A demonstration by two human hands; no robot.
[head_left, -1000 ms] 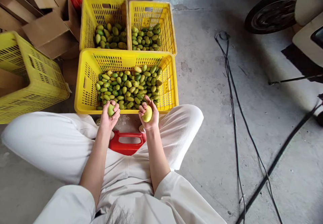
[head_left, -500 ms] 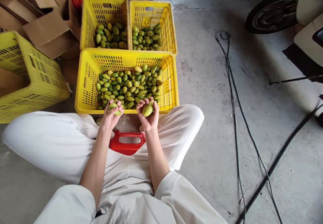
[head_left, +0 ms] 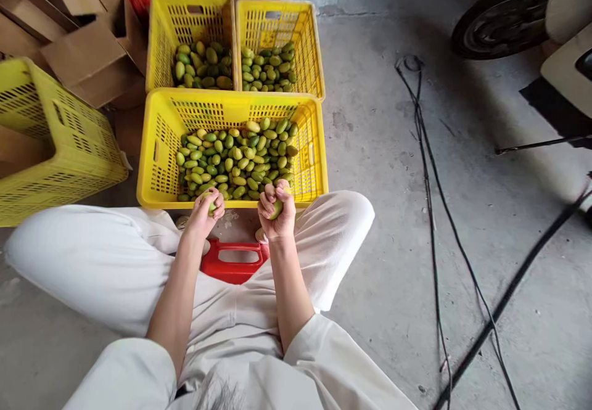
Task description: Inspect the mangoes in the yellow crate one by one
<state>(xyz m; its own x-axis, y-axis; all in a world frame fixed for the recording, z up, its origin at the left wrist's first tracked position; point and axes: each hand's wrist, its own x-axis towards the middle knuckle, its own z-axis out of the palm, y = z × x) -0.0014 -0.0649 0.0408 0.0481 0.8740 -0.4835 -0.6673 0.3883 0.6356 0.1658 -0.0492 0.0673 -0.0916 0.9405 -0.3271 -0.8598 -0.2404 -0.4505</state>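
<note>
I sit on a red stool [head_left: 232, 263] in front of a yellow crate [head_left: 160, 151] heaped with several green mangoes [head_left: 235, 157]. My left hand [head_left: 203, 213] is closed round one small green mango [head_left: 212, 206] at the crate's near rim. My right hand [head_left: 276, 214] is closed round a yellow-green mango [head_left: 276, 209] beside it, fingers wrapped over most of the fruit. Both hands hover just above the crate's front edge, over my knees.
Two more yellow crates [head_left: 194, 21] [head_left: 303, 34] holding mangoes stand behind the near one. A tilted yellow crate [head_left: 50, 145] and cardboard boxes [head_left: 83, 52] lie at the left. Black cables [head_left: 430, 213] run across the concrete floor at the right, near a wheel [head_left: 499, 24].
Both hands have turned their mangoes and closed more tightly round them; the fruit that showed plainly in each palm is now mostly covered by fingers. The hands stay at the crate's near rim.
</note>
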